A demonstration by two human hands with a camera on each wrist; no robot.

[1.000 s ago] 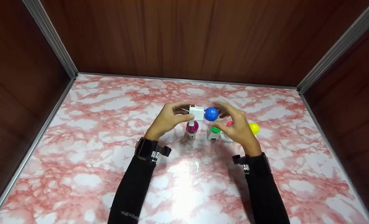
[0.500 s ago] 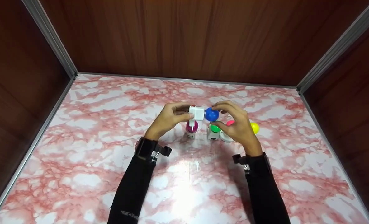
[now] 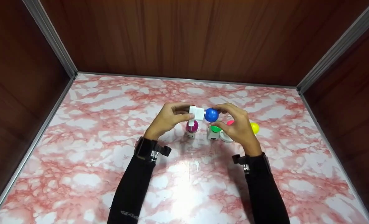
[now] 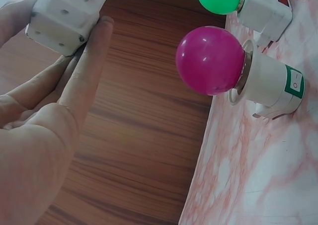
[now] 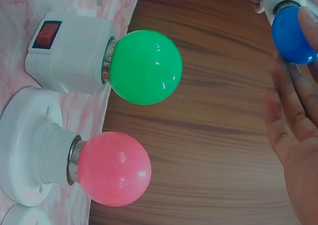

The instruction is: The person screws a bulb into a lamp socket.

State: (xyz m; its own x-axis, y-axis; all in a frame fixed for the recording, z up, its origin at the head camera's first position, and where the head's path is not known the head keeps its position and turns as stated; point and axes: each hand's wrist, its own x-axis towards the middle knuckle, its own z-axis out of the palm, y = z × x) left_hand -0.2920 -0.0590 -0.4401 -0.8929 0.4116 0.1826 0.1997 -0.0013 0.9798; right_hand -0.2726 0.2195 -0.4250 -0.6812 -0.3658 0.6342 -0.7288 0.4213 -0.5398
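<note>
In the head view my left hand [image 3: 173,116] holds a white plug-in lamp holder [image 3: 198,114] between thumb and fingers, raised over the table. From its right side sticks out a round blue light bulb [image 3: 211,115], a strip of its metal base showing at the holder's mouth. My right hand [image 3: 238,126] pinches the bulb from the right, thumb below and fingers above. The right wrist view shows the fingers [image 5: 285,93] right at the blue bulb's glass. In the left wrist view the lamp holder's underside [image 4: 62,16] faces the camera, with small holes.
Below the hands stand other bulbs in white holders: a magenta bulb [image 4: 211,61], a green bulb [image 5: 145,67] in a holder with a red switch [image 5: 46,34], a pink bulb [image 5: 115,169] on a round base and a yellow bulb [image 3: 254,128]. Wood-grain walls [image 3: 184,40] enclose the marbled table [image 3: 87,180].
The right hand's fingers, spread around the bulb's right side a second ago, have come onto the blue bulb. The left hand and lamp holder have stayed almost in place.
</note>
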